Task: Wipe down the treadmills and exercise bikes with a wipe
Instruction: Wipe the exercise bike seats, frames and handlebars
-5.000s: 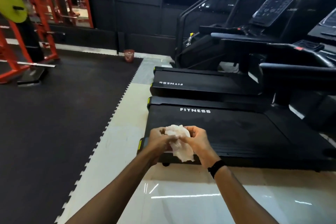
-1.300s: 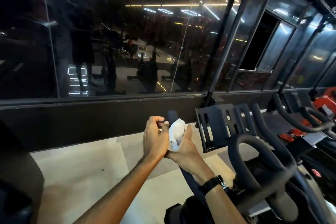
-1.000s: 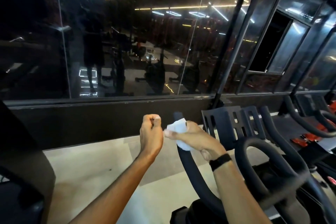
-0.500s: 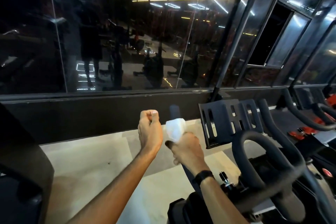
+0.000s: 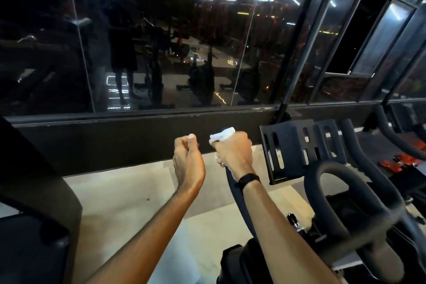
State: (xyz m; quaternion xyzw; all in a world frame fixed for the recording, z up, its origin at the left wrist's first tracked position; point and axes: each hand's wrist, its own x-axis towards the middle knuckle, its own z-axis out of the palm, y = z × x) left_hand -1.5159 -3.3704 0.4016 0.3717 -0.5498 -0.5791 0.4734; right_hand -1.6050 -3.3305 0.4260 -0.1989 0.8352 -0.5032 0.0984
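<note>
The white wipe (image 5: pixel 222 134) sat bunched around the far end of the exercise bike's left handlebar (image 5: pixel 232 182), clenched there by the right hand (image 5: pixel 234 151). The left hand (image 5: pixel 187 161) hovered just left, its grip curled on nothing.

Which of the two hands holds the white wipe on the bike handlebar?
The right hand, with the black wristband, grips the white wipe around the handlebar. The left hand is curled and holds nothing.
</note>
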